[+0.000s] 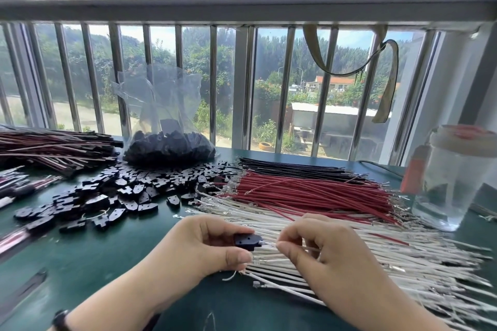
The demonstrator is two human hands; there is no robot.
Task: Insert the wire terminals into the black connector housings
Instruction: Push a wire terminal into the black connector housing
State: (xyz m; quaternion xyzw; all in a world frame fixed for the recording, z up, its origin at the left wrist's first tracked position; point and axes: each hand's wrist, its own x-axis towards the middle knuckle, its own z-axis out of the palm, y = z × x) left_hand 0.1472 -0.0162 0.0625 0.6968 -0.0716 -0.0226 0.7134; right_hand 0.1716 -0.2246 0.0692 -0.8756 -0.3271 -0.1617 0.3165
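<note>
Beyond the hands, a barred window [242,83] backed the green table [80,255]. The left hand [204,244] pinched a black housing [247,240]; the right hand [320,247] pinched a white wire [269,244] at its opening, over spread wires [403,255].

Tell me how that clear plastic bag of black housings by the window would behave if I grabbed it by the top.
The plastic bag would probably crumple where gripped, since its thin film already stands creased and loose. The black housings piled at the bottom should sag and shift, making it bottom-heavy. Its mouth looks open, so tilting it could spill pieces.
</note>
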